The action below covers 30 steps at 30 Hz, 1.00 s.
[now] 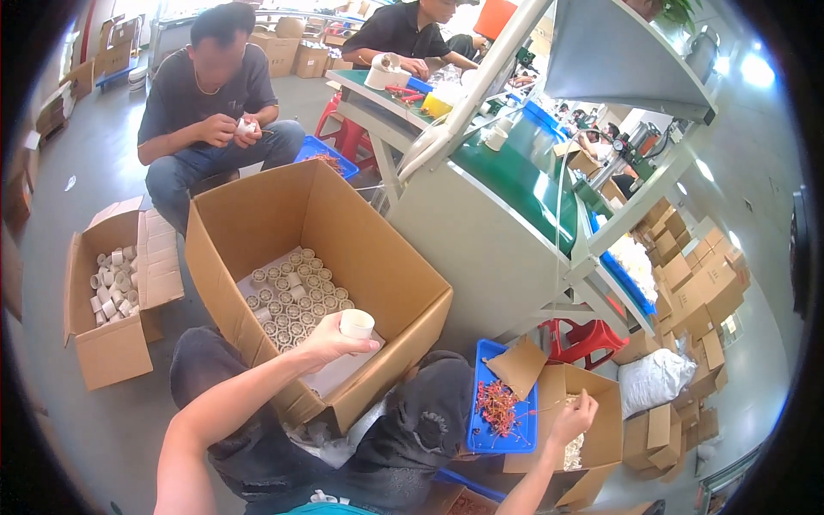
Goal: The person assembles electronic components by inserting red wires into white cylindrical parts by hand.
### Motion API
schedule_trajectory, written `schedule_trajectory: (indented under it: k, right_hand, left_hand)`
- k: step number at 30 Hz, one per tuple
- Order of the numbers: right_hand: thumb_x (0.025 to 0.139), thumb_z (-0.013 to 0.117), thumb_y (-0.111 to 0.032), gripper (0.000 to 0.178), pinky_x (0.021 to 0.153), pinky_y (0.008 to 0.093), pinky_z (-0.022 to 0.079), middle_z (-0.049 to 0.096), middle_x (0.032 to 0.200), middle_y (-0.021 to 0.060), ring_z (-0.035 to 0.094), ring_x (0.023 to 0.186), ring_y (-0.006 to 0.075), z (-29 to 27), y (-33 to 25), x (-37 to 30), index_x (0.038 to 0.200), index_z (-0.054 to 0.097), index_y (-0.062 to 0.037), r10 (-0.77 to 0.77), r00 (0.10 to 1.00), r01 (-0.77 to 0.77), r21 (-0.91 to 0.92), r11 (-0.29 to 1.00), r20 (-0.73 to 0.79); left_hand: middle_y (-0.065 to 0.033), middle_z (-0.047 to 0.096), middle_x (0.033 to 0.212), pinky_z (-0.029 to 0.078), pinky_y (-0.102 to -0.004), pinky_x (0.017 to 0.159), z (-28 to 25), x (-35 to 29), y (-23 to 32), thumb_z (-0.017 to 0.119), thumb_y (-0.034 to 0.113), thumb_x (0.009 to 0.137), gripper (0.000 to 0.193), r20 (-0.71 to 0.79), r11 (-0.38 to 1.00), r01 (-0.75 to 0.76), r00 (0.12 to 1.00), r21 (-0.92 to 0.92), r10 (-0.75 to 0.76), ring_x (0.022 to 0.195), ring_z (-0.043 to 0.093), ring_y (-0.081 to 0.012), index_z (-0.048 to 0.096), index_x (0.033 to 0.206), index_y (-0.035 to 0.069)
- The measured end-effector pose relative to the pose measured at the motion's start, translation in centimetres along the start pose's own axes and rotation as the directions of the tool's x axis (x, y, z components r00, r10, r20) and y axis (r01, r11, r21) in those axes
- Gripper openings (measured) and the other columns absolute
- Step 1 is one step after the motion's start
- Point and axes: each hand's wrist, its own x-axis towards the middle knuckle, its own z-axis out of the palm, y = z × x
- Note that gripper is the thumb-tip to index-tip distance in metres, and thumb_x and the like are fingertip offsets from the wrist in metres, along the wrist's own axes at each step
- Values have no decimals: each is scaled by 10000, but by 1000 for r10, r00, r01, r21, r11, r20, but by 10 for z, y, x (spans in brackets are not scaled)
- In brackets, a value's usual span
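Note:
My left hand point(330, 342) is closed around a white round plastic part point(357, 324), its open end turned up. It is held over the near side of a large open cardboard box point(369, 249). Inside that box, many similar white round parts point(296, 296) lie packed together on a pale sheet. Off to the right, my right hand point(573, 421) is raised with its fingers pinched together on a thin wire. It is near a blue tray point(485, 442) holding a heap of small red wires point(500, 407), and above an open carton point(605, 412) with small pale pieces in it.
A smaller carton point(112, 348) of loose white parts stands on the left. Across the big box, a seated person point(206, 103) handles a white part. A green conveyor point(515, 180) on a grey frame, a red stool point(584, 339) and a white sack point(657, 380) stand to the right.

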Motion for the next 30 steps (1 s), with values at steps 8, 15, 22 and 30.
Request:
schedule_trajectory:
  k: [8, 15, 22, 30]
  right_hand:
    - [812, 588, 61, 296, 828, 442, 511, 640, 1068, 238, 643, 950, 383, 2, -21, 19, 1088, 693, 43, 166, 955, -130, -155, 979, 244]
    - [773, 595, 83, 337, 802, 431, 505, 610, 1018, 205, 631, 879, 353, -8, -47, 6, 1094, 693, 45, 115, 992, -117, 51, 992, 48]
    - [738, 626, 38, 275, 847, 428, 494, 610, 977, 176, 604, 951, 345, 32, -14, 1, 992, 732, 16, 35, 996, -40, 61, 997, 86]
    - [806, 640, 77, 332, 725, 327, 519, 601, 975, 127, 624, 776, 219, 36, -19, -8, 1126, 699, 6, 356, 919, -392, 324, 861, 166]
  left_hand:
    - [-4, 676, 947, 487, -279, 874, 9, -4, 4, 850, 182, 754, 334, 59, 988, -118, 992, 100, 112, 888, 619, -98, 663, 1000, 57]
    - [-43, 607, 1101, 464, -298, 942, 7, -14, 7, 872, 318, 724, 700, 122, 937, -202, 977, 286, 173, 1049, 576, -130, 548, 1288, 58]
    - [1, 609, 1004, 477, -271, 878, 18, -11, 8, 873, 251, 714, 714, 148, 940, -182, 978, 289, 144, 973, 581, -95, 524, 1314, 81]
    - [-28, 606, 999, 498, -278, 832, 17, -8, 5, 869, 264, 716, 692, 154, 925, -170, 980, 339, 123, 925, 599, -101, 535, 1275, 31]
